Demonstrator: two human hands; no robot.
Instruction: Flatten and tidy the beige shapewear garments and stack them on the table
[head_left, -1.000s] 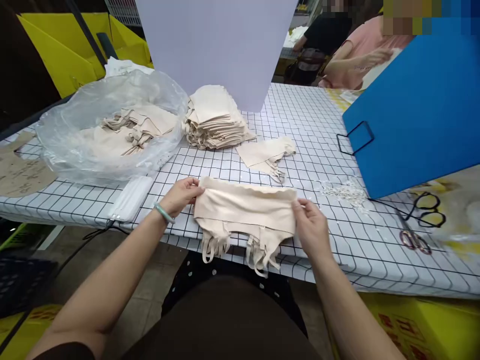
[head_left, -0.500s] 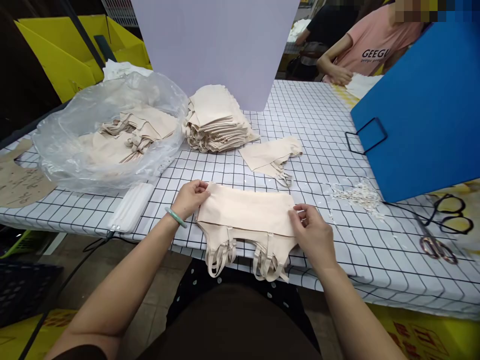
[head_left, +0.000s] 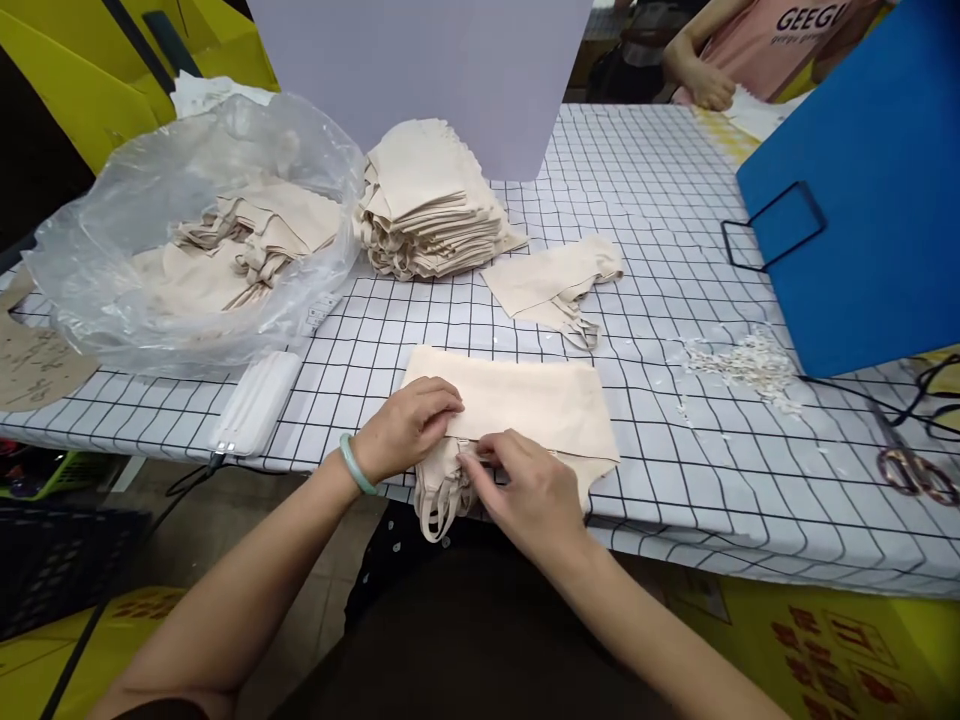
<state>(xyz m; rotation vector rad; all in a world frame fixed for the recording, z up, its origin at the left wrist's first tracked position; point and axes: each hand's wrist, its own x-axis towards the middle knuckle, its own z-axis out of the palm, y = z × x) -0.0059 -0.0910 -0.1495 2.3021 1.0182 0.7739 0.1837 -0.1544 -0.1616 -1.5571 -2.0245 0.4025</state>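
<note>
In front of me, at the table's near edge, lies a small pile of cream strappy tops (head_left: pixel 525 390), their straps hanging over the edge. My left hand (head_left: pixel 409 425) wears a pale green bangle and pinches the cloth just above the left straps. With thumb and index finger, my right hand (head_left: pixel 532 495) pinches at the base of those same straps (head_left: pixel 442 500); the exact spot between its fingertips is partly hidden. The right-hand straps are covered by my right hand and forearm.
A clear plastic bag (head_left: pixel 82 270) of cream pieces stands left, beside a tall cream stack (head_left: pixel 427 200). Loose pieces (head_left: pixel 555 280) lie ahead. White scraps (head_left: pixel 750 365), scissors (head_left: pixel 919 472) and a blue panel (head_left: pixel 877 220) are right. A white cabled device (head_left: pixel 255 405) lies left. A co-worker's hand (head_left: pixel 709 85) is far right.
Both hands have left the pile's side edges and come together at the left straps; my right hand has moved far to the left. The view has tilted down slightly.
</note>
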